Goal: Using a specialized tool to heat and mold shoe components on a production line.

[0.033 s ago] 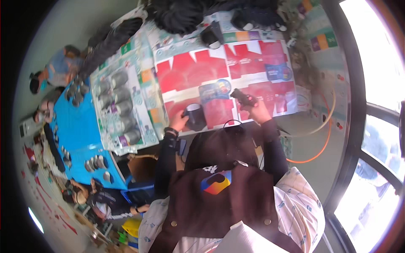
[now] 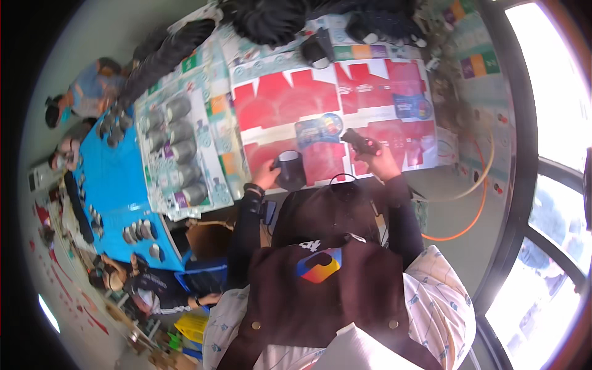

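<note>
Just above the middle of the frame, the person's left hand [image 2: 266, 175] curls its fingers against the side of a dark cylindrical cup [image 2: 290, 169] that stands upright on flattened red cardboard sheets [image 2: 290, 98]; its open mouth faces up, and what is inside cannot be made out. To the right of it, the right hand [image 2: 381, 163] is closed around a small black tool [image 2: 359, 142], fingers wrapped tight on its body, with the tool's end pointing toward the upper left over the red sheets. A round blue-and-yellow label [image 2: 320, 127] lies on the cardboard between and just above the two hands. Both forearms wear dark sleeves and rise from the lower centre, where a brown apron [image 2: 320, 296] with a coloured badge fills the foreground. At centre left, a pale printed carton sheet [image 2: 213, 132] carries a row of grey cylindrical pieces [image 2: 176, 148] lying on their sides, one below the other. Further left, a bright blue sheet [image 2: 114, 185] bears more small dark pieces along its edges. Other people sit at the left rim and lower left. An orange hose [image 2: 475, 213] curves across the floor at right, near the bright windows
</note>
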Demonstrator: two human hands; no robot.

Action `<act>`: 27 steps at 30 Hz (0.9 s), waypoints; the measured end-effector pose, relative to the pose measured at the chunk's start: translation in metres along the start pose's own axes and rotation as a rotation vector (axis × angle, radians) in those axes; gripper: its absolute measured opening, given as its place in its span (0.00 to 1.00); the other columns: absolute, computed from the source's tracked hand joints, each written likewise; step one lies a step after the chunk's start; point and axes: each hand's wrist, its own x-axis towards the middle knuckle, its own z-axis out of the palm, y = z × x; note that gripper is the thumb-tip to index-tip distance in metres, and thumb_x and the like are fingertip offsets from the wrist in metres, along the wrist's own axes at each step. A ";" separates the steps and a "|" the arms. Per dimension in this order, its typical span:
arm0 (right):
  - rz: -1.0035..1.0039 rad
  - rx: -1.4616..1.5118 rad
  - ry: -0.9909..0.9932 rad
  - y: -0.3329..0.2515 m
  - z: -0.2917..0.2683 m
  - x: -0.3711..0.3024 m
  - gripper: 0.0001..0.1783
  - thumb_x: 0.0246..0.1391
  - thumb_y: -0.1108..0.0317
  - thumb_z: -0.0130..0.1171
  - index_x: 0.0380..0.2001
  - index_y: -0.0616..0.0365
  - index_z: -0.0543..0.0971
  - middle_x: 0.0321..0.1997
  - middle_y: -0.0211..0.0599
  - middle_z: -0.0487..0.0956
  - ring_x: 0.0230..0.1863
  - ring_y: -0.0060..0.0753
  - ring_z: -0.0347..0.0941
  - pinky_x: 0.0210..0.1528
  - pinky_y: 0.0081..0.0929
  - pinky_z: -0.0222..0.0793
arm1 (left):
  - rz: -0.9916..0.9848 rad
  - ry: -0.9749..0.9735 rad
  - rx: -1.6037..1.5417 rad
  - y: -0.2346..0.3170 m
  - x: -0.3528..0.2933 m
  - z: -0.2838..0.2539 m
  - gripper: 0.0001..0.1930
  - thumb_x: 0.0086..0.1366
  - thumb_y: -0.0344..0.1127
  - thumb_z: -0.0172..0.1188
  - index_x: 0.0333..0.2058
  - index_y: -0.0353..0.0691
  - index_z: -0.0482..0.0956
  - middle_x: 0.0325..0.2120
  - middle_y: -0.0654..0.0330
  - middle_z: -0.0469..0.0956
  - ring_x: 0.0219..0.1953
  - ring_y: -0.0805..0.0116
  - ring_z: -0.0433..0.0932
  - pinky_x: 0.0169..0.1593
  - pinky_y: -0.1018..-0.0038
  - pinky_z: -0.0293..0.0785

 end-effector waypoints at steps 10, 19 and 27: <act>0.104 -0.372 -0.231 -0.047 0.091 -0.001 0.23 0.47 0.63 0.65 0.47 0.59 0.80 0.32 0.48 0.82 0.36 0.44 0.81 0.41 0.39 0.72 | -0.065 0.362 0.151 0.013 -0.026 -0.018 0.19 0.67 0.42 0.60 0.51 0.37 0.77 0.34 0.47 0.83 0.38 0.44 0.83 0.42 0.57 0.78; -0.115 -0.530 -0.114 -0.037 0.171 -0.011 0.16 0.49 0.66 0.58 0.42 0.59 0.80 0.31 0.57 0.80 0.38 0.63 0.77 0.41 0.47 0.73 | 0.146 0.334 0.220 -0.009 0.011 -0.021 0.25 0.63 0.34 0.62 0.60 0.45 0.73 0.43 0.48 0.83 0.44 0.49 0.83 0.50 0.60 0.78; -0.218 -0.701 -0.031 -0.044 0.226 0.000 0.13 0.51 0.65 0.56 0.38 0.59 0.81 0.30 0.61 0.80 0.35 0.64 0.78 0.38 0.52 0.72 | 0.053 0.182 0.055 -0.040 0.013 -0.031 0.25 0.65 0.46 0.62 0.54 0.33 0.76 0.48 0.41 0.80 0.52 0.42 0.78 0.57 0.57 0.74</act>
